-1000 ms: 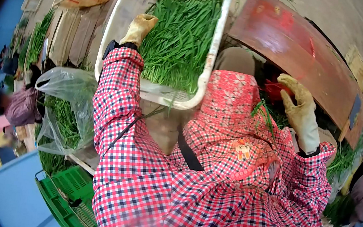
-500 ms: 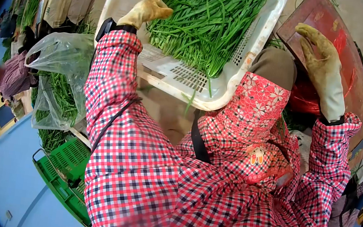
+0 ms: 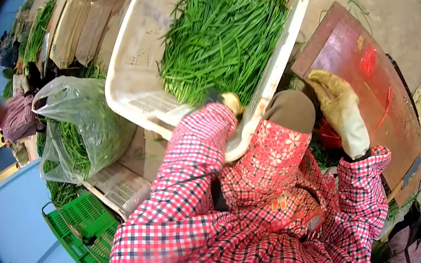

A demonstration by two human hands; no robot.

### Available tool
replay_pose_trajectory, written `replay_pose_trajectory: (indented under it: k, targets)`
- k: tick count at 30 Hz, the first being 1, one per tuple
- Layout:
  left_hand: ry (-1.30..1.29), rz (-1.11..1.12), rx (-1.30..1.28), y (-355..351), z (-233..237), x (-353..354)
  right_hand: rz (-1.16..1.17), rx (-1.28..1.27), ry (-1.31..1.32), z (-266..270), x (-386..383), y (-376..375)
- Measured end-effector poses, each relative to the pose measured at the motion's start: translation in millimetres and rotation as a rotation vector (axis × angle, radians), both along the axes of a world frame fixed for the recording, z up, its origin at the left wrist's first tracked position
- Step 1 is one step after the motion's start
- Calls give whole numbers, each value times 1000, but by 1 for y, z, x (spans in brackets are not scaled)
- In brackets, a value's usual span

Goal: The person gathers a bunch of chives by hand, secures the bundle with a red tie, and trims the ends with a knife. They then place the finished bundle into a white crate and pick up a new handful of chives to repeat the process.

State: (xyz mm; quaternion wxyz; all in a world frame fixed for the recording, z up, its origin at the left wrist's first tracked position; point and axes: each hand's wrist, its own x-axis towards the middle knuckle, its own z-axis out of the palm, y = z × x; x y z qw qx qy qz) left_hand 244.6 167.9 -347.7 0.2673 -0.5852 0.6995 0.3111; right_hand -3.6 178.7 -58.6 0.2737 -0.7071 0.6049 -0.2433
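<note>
A white plastic crate holds a thick layer of long green leafy stalks. My left hand, in a yellowed glove, is at the crate's near right corner, against the cut ends of the stalks. Its fingers are mostly hidden behind the wrist and sleeve, so their pose does not show. To the right of the crate, my right hand, in a white and yellow glove, is beside the reddish-brown board. Its fingers are stretched out and nothing is in them.
A clear plastic bag with green stalks stands at the left. Below it are a grey-white crate and a green crate. A person is at the far left, and another at the lower right.
My left hand has moved right, from the crate's left side to its near right corner. My right hand is lower and further left in view. The view itself has shifted.
</note>
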Motion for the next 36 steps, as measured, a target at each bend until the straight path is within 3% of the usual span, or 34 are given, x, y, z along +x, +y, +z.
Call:
replay_pose_trajectory:
  k: [3,4,8,10,11,13,16,17,18,21,22,23,24,25,26,29,32,34,36]
  targets:
    - [-474,-645,112,16,-92,-32,-6,8,97,10,1,2]
    - [-529,-747,257,13,-104,-36,-33,23,76,10,0,4]
    - [-562,-722,169,22,-130,-24,-86,83,76,2,-2,8]
    - [-725,-761,-52,28,-162,-21,-39,42,135,5,1,9]
    - [-948,-796,-274,34,-185,-22,-45,27,140,6,1,9]
    - [-1800,-711,-845,45,-245,-23,-68,-2,146,-2,-2,6]
    - [-2238,-546,-1007,48,-264,-14,-65,-3,153,0,-1,3]
    - [-2191,-750,-934,57,-246,-15,-65,-7,135,-1,-1,3]
    - [-2082,-533,-1049,56,-233,-22,-66,-12,116,-2,0,3]
    - [-2065,-862,-1134,54,-195,-1,35,-105,171,11,11,-10]
    - [-1927,-947,-1082,48,-177,-2,89,-153,181,16,14,-16]
    - [-1474,-1025,-897,41,-146,-6,167,-273,291,29,20,-22]
    - [-640,-822,-407,22,-100,-9,191,-243,319,40,30,-27]
    - [-302,-664,-141,6,-55,-7,251,-253,383,48,40,-36]
    - [-144,-583,-27,-7,-18,-7,313,-265,445,53,46,-47]
    - [121,-403,67,-32,92,8,592,-346,565,51,66,-79]
    - [189,-103,73,-44,190,51,696,-207,701,36,105,-105]
    - [403,227,-75,-39,223,108,806,-158,708,26,130,-119]
    - [468,377,-424,-34,205,167,907,-146,684,-3,157,-132]
